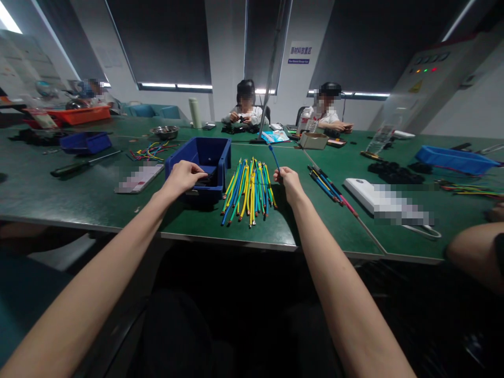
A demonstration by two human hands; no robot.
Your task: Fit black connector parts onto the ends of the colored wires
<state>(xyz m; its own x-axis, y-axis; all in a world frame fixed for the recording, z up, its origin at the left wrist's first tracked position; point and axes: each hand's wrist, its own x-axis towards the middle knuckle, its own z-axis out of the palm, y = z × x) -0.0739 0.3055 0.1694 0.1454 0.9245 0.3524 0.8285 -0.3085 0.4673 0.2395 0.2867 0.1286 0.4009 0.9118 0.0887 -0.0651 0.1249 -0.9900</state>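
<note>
Green bench (98, 194) in a workshop, two seated people opposite. Left hand (181, 177) reaches into a blue bin (214, 155), fingers curled on something dark. Right hand (289, 181) pinches a blue wire (273, 155) upright, just beside a row of coloured wires (248, 191).

Green work table (90, 197) bearing a blue parts bin (205, 157), a fanned row of yellow, blue and green wires (249, 190), a second smaller wire bundle (325, 184), a screwdriver (82, 165), a cardboard box (313, 140), a steel bowl (164, 131) and a shallow blue tray (457, 159).
</note>
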